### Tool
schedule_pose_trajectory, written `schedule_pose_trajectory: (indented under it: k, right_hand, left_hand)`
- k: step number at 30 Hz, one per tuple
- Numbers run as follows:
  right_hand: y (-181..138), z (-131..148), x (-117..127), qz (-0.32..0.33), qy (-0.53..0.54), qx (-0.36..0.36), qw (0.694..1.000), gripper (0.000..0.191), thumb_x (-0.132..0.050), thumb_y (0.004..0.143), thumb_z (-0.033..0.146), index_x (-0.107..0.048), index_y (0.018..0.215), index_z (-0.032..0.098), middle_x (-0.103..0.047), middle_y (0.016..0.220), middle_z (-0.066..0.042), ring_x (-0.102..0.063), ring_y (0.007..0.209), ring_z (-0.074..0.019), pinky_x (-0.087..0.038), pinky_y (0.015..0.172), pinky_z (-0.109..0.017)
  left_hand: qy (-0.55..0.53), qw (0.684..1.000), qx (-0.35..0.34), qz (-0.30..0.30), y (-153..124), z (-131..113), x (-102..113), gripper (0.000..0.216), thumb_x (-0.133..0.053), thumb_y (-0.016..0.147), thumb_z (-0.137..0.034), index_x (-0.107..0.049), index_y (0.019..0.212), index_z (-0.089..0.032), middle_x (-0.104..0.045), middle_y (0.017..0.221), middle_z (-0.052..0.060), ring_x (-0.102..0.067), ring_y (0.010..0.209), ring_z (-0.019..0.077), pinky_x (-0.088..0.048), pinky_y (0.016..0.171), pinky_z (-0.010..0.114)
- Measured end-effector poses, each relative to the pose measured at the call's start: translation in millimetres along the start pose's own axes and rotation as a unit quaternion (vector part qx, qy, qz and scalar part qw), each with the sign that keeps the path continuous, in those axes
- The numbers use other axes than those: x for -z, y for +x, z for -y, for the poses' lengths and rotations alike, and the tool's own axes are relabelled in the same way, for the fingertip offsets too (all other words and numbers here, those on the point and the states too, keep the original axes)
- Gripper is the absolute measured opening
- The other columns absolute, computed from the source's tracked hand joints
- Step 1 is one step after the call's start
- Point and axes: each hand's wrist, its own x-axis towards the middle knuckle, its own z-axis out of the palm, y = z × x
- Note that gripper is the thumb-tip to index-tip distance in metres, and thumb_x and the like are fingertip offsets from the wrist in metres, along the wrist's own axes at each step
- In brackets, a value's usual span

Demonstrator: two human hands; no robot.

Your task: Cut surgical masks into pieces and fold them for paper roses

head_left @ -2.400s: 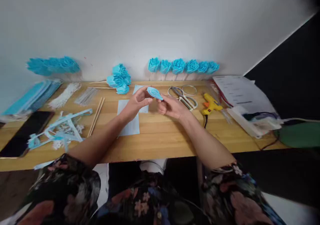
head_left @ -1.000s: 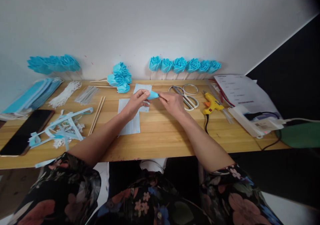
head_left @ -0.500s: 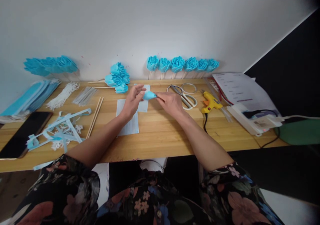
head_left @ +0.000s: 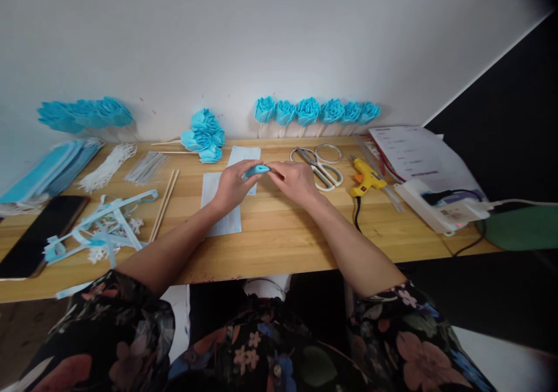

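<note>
Gripping a folded blue piece (head_left: 258,171): our left hand (head_left: 233,182) and right hand (head_left: 295,181). Flowers (head_left: 308,111) line the bench's back edge.

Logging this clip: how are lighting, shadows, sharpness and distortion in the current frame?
Head view: the wall is softly lit, with faint shadows around the blue artificial roses; head view: fine detail is soft at the fingers and folded blue piece; head view: stretching toward the edges, blurred dark top-right corner.
</note>
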Motion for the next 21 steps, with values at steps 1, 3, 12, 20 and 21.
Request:
schedule_pose_trajectory:
  k: [1,3,12,20,21]
  right_hand:
    - [0.3,0.3,-0.1,0.000,0.019,-0.007,1.000,0.028,-0.054,0.098,0.036,-0.078,0.107,0.026,-0.073,0.077,-0.005,-0.061,0.072,-0.0203,-0.036,0.067,-0.030]
    - [1.4,0.1,-0.4,0.004,0.069,-0.021,0.997,0.027,-0.057,0.096,0.036,-0.077,0.112,0.027,-0.075,0.082,-0.004,-0.063,0.074,-0.0200,-0.040,0.069,-0.031]
    - [5.8,-3.6,-1.4,-0.011,0.191,-0.011,0.981,0.042,-0.072,0.087,0.042,-0.068,0.126,0.027,-0.074,0.118,-0.007,-0.065,0.109,-0.0254,-0.049,0.086,-0.036]
    - [4.2,7.2,2.6,-0.019,0.190,-0.016,0.981,0.016,-0.061,0.094,0.035,-0.071,0.096,0.023,-0.074,0.095,-0.006,-0.064,0.090,-0.0218,-0.047,0.084,-0.034]
    - [4.2,8.4,3.6,-0.019,0.188,-0.016,0.982,0.016,-0.061,0.094,0.035,-0.071,0.095,0.023,-0.074,0.094,-0.005,-0.064,0.089,-0.0216,-0.046,0.084,-0.034]
  left_hand:
    - [-0.001,1.000,0.007,-0.002,0.4,-0.6,0.4,0.025,-0.069,0.084,-0.030,-0.077,0.106,-0.022,-0.077,0.112,0.008,-0.069,0.104,0.0269,-0.049,0.097,0.040]
    - [-0.007,1.000,0.021,-0.013,1.3,-1.4,0.9,0.022,-0.068,0.083,-0.029,-0.077,0.102,-0.022,-0.078,0.103,0.007,-0.068,0.093,0.0243,-0.050,0.089,0.037]
    - [-0.046,0.998,0.039,-0.036,2.6,-0.6,-0.8,0.017,-0.070,0.079,-0.031,-0.075,0.093,-0.022,-0.074,0.088,0.003,-0.059,0.075,0.0179,-0.044,0.075,0.031]
    - [-0.032,0.998,0.049,-0.001,3.9,-10.3,4.1,0.015,-0.070,0.080,-0.035,-0.069,0.082,-0.021,-0.068,0.077,0.002,-0.055,0.071,0.0178,-0.041,0.070,0.030]
    - [-0.031,0.998,0.051,-0.001,4.1,-11.3,4.7,0.016,-0.071,0.080,-0.036,-0.068,0.081,-0.020,-0.068,0.077,0.002,-0.055,0.071,0.0179,-0.041,0.070,0.031]
